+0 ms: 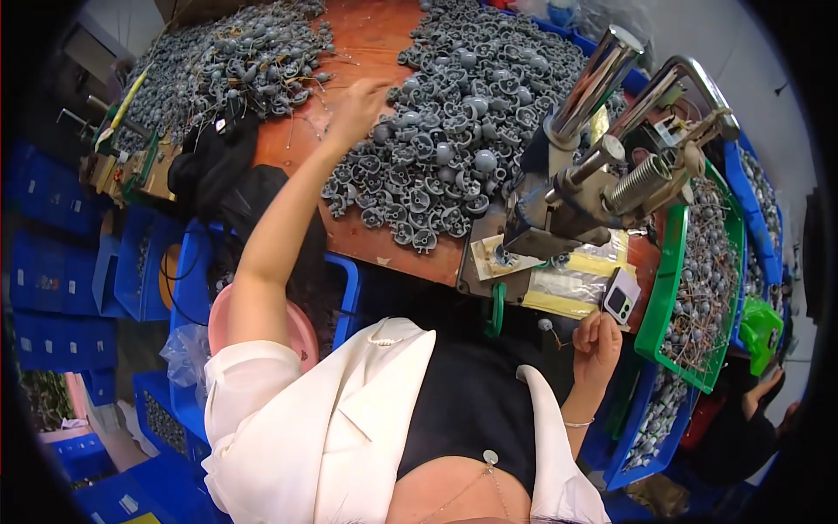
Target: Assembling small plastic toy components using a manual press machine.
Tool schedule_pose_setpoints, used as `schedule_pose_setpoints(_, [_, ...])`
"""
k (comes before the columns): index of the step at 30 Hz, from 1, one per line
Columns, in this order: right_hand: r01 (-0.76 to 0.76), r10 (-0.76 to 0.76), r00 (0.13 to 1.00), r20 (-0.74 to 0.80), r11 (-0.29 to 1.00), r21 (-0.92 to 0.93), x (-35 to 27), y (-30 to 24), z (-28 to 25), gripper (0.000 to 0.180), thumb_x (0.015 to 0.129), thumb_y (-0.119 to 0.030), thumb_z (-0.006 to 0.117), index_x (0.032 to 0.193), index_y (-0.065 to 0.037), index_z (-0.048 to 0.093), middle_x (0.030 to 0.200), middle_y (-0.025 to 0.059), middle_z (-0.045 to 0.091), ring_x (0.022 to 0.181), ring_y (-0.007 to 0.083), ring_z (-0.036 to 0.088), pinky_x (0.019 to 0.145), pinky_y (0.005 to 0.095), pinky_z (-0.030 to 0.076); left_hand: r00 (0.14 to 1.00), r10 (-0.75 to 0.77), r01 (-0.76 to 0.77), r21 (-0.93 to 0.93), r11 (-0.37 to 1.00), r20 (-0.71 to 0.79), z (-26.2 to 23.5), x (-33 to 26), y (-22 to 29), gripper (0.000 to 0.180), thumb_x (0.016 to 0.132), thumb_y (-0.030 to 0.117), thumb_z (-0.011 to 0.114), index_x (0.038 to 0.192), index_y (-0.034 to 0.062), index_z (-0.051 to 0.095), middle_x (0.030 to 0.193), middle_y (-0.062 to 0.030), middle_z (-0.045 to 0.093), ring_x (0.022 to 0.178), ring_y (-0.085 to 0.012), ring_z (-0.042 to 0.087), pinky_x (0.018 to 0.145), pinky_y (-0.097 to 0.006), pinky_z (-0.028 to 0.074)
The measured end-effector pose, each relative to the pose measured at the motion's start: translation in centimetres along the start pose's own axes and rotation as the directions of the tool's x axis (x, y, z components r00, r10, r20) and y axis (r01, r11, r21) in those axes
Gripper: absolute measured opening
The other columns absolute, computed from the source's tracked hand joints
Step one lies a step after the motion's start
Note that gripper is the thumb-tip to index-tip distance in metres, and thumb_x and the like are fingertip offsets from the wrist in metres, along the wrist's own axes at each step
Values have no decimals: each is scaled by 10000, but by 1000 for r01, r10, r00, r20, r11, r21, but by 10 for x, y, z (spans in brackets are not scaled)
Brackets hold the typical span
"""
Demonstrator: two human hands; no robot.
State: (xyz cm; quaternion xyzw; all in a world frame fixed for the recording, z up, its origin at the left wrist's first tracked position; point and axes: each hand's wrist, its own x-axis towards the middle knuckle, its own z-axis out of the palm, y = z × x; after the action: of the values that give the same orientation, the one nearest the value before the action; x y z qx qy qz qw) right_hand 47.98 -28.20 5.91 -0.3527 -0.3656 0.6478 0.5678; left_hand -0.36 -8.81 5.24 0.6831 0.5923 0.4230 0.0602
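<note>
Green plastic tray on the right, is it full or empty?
The green plastic tray is filled, not empty: small grey round parts and thin brown wires cover its floor. How deep, I cannot tell.

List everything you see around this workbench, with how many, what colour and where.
Shell parts: too many to count, grey, heaped mid-table
Wired parts: too many to count, mostly grey, heaped far left
Table: one, orange-red, under both heaps
Press: one, metallic, right of the shells
Phone: one, white and black, above the right hand
Tray: one, green, right side
Bins: several, blue, both sides
Basin: one, pink, partly behind the left arm
Plastic bag: one, green, far right
Co-worker: one, dark clothing, lower right
Wired piece: one, grey, beside the right hand
Left hand: one, bare, at the shells' left edge
Right hand: one, bare, below the phone
</note>
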Motion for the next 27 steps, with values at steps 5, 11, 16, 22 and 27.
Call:
schedule_pose_setpoints(5, [-67, 67, 998, -17, 998, -11, 7, 15, 0, 329, 963, -195, 486, 670, -64, 418, 635, 24, 420, 480, 58, 292, 452, 191, 247, 943, -223, 164, 238, 957, 248, 6, -2, -35, 264, 818, 61, 585, 1074, 31, 643, 1004, -146, 670, 905, -242, 651, 789, -348, 504])
schedule_pose_setpoints(11, [-60, 60, 998, -15, 998, 5, 10, 9, 4, 327, 965, -188, 481, 670, -61, 423, 632, 24, 428, 480, 55, 297, 453, 188, 250, 869, -247, 191, 170, 967, 428, 21, 12, -51, 293, 783, 44, 620, 1074, 32, 648, 936, -121, 680, 830, -206, 637, 738, -328, 501])
schedule_pose_setpoints(16, [-38, 39, 998, -57, 999, 14, 3, 10, 0, 318, 960, -159, 488, 666, -52, 432, 640, 23, 439, 482, 49, 293, 454, 187, 248, 834, -187, 76, 228, 971, 518, 18, 27, -52, 282, 768, 82, 666, 1038, 5, 645, 803, -101, 661, 728, -195, 611, 667, -328, 481])
schedule_pose_setpoints(22, [-4, 3, 1000, -17, 998, -66, -1, 8, 5, 324, 961, -185, 489, 670, -67, 412, 640, 19, 413, 481, 55, 295, 454, 186, 249, 767, -329, 294, 155, 943, 551, 9, 35, -24, 283, 786, 74, 664, 1054, -17, 647, 784, -77, 668, 704, -134, 619, 662, -285, 473])
schedule_pose_setpoints(27, [-18, 16, 1000, -9, 979, -201, -7, 10, 8, 315, 951, -152, 497, 661, -41, 444, 647, 15, 454, 490, 44, 297, 455, 194, 242, 847, -259, 227, 124, 966, 465, -2, 15, 10, 259, 801, 41, 640, 1052, -24, 654, 805, -83, 674, 692, -120, 627, 631, -282, 480])
